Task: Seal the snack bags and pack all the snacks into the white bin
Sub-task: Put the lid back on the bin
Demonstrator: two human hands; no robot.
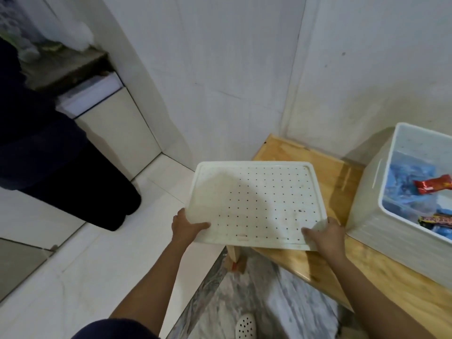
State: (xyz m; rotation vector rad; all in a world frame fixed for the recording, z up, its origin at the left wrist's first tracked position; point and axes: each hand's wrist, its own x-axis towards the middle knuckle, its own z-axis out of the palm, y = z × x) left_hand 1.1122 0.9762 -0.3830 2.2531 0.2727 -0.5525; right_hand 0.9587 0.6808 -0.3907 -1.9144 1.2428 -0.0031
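Observation:
I hold a flat white perforated lid [256, 199] level over the left end of the wooden table [342, 182]. My left hand [187, 225] grips its near left corner and my right hand [324, 234] grips its near right corner. The white bin [367, 216] stands on the table to the right, uncovered. Inside it lie blue snack bags [406, 182], a red snack packet [433, 184] and a dark wrapped bar [435, 220].
White tiled walls meet in a corner just behind the table. Another person in dark clothing [49, 152] stands on the left on the pale floor. A table leg [232, 255] and my white perforated shoe [245, 326] show below.

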